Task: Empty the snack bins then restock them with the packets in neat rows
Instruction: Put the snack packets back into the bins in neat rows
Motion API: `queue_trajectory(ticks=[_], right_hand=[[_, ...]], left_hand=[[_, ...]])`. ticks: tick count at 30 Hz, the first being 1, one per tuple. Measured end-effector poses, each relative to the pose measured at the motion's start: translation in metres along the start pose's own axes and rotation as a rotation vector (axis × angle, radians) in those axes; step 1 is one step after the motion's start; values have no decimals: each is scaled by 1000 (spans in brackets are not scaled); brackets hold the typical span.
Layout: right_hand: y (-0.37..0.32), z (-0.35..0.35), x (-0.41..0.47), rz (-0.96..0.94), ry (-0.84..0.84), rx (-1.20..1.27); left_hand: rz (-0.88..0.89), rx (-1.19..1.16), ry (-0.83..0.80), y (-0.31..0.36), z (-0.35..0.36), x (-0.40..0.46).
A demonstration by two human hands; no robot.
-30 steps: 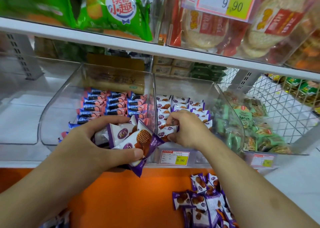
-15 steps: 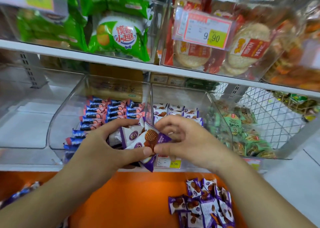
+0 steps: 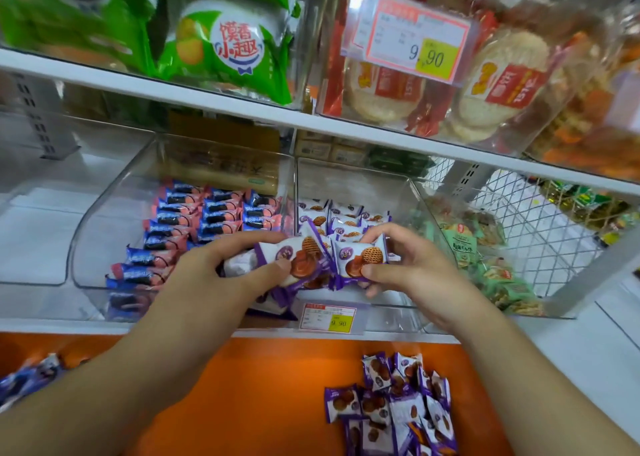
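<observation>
A purple waffle packet (image 3: 360, 260) is being pinched in the right hand's (image 3: 412, 268) grip, just before the clear bin (image 3: 363, 185). The left hand (image 3: 207, 275) is gripping a bunch of packets (image 3: 294, 265) beside it. More are lying on the orange worktop (image 3: 259, 386) below.

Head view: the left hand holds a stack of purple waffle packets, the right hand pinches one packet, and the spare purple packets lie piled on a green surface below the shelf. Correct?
Not quite. In the head view the loose pile of purple packets lies on an orange surface, not green. The left hand does hold a stack and the right hand pinches one packet.
</observation>
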State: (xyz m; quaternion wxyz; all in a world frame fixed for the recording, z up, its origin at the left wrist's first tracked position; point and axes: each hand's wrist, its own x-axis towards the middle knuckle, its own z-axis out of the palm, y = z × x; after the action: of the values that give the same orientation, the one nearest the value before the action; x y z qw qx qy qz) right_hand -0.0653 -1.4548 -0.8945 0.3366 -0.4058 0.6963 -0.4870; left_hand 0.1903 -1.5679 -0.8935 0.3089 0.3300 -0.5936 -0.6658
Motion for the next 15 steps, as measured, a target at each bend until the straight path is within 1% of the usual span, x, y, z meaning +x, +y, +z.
queue_trajectory(ticks=[1, 3, 5, 8, 10, 13, 15], right_hand=[[6, 0, 5, 15, 27, -73], [14, -5, 13, 22, 99, -327], [20, -10, 21, 20, 110, -534], [35, -12, 33, 47, 26, -659], [41, -10, 40, 72, 6, -724], [41, -6, 51, 2, 83, -907], [42, -1, 57, -19, 111, -929]], left_hand=[[0, 20, 0, -1, 3, 0], [15, 53, 0, -3, 5, 0], [38, 70, -3, -4, 3, 0], [55, 102, 2, -6, -4, 1], [52, 118, 3, -8, -7, 2], [50, 93, 3, -10, -7, 3], [51, 89, -2, -10, -6, 3]])
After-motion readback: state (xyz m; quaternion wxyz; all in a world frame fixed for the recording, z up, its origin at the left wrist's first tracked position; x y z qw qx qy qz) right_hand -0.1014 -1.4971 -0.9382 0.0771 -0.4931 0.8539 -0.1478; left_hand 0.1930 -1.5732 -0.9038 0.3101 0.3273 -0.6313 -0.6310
